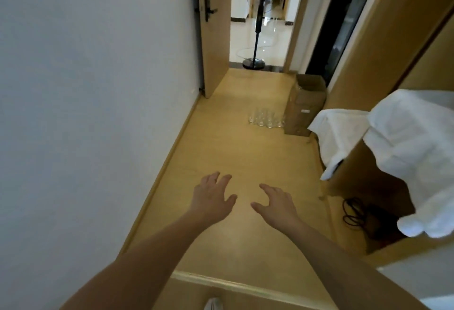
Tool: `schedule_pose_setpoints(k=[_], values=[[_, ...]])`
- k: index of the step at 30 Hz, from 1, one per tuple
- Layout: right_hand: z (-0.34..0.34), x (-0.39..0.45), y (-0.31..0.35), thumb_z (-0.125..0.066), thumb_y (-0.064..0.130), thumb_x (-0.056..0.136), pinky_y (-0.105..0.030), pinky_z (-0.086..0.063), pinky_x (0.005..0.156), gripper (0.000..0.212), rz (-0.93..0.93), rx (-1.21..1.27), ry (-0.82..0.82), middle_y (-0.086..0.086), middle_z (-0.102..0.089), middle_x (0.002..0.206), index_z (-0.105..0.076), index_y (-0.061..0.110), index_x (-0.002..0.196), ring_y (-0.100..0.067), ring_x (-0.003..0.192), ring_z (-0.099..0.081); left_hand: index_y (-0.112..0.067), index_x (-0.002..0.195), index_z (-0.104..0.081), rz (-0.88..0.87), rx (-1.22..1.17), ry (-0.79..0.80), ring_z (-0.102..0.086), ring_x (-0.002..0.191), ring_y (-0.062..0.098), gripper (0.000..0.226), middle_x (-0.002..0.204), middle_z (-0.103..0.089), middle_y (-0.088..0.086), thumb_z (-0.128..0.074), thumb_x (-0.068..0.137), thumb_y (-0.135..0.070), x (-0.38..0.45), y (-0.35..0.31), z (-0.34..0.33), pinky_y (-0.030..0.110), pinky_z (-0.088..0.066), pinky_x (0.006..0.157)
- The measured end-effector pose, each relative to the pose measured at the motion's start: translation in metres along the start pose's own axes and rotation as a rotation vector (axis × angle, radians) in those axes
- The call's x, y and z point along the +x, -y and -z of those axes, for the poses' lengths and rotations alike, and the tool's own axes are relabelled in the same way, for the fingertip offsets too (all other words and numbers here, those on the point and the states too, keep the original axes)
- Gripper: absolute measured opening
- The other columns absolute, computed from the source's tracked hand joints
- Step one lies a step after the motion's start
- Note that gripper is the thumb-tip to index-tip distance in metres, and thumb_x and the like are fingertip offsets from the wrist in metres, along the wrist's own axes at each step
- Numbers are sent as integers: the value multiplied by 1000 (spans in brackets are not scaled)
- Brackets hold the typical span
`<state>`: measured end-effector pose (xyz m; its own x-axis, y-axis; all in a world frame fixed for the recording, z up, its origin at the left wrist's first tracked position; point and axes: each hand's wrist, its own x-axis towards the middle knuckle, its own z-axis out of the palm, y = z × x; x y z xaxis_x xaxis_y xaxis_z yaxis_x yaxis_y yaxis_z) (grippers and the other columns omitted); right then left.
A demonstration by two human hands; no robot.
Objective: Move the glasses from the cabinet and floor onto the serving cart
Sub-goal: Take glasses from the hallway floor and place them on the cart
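Several clear glasses (265,119) stand in a cluster on the wooden floor, far ahead, just left of a cardboard box (304,105). My left hand (212,198) and my right hand (276,201) reach forward side by side over the floor, fingers spread and holding nothing. Both hands are well short of the glasses. No serving cart is in view.
A white wall (86,88) runs along the left. On the right stands a wooden cabinet (363,162) draped with white cloth (405,142), black cables (356,214) in its open bottom. An open door (213,32) and a standing fan (256,34) lie beyond.
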<state>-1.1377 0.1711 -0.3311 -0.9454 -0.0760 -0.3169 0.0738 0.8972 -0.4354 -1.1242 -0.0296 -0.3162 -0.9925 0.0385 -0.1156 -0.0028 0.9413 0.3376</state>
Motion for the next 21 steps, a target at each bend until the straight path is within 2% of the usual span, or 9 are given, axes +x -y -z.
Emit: schedule_pose_setpoints(k=[5, 12, 21], values=[[33, 80, -2, -57, 59, 91, -44, -35, 113, 70, -99, 32, -28, -1, -42, 153, -37, 31, 152, -28, 139, -38, -30, 153, -33, -75, 0, 35, -27, 146, 28, 64, 161, -30, 6, -51, 96, -53, 109, 1, 25, 44, -31, 117], [65, 172, -3, -57, 59, 92, -43, -37, 112, 70, -170, 61, -52, -1, -44, 152, -37, 30, 152, -28, 138, -39, -30, 152, -34, -127, -12, 117, -25, 147, 27, 62, 161, -30, 7, -51, 95, -47, 221, -10, 29, 43, -29, 117], [116, 361, 5, -60, 58, 90, -42, -37, 112, 68, -110, 115, -94, -1, -47, 149, -43, 30, 149, -28, 137, -41, -29, 152, -36, -35, -74, 62, -23, 149, 24, 62, 161, -31, 7, -52, 96, -47, 392, -15, 44, 42, -27, 119]])
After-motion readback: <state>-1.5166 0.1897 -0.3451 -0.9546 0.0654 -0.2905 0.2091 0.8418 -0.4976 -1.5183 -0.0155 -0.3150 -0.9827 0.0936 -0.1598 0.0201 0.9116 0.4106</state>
